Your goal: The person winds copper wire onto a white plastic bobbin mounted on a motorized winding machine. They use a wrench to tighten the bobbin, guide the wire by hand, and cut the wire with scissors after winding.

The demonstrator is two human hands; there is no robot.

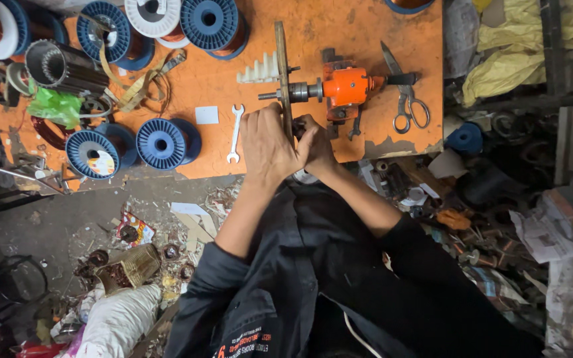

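Both my hands meet at the near edge of an orange workbench (313,30). My left hand (266,142) and my right hand (314,142) close around the lower part of a thin upright wooden disc (281,63), seen edge-on. The disc sits on the steel shaft of an orange hand-cranked winding machine (343,87) fixed to the bench. What lies between my fingers is hidden. A white plastic toothed former (258,69) lies just left of the disc.
A small spanner (235,132), a white card (207,115), scissors (406,99) and several blue wire spools (160,142) lie on the bench. A stator core (58,66) and green plastic (54,106) sit at left. Scrap and copper wire litter the floor.
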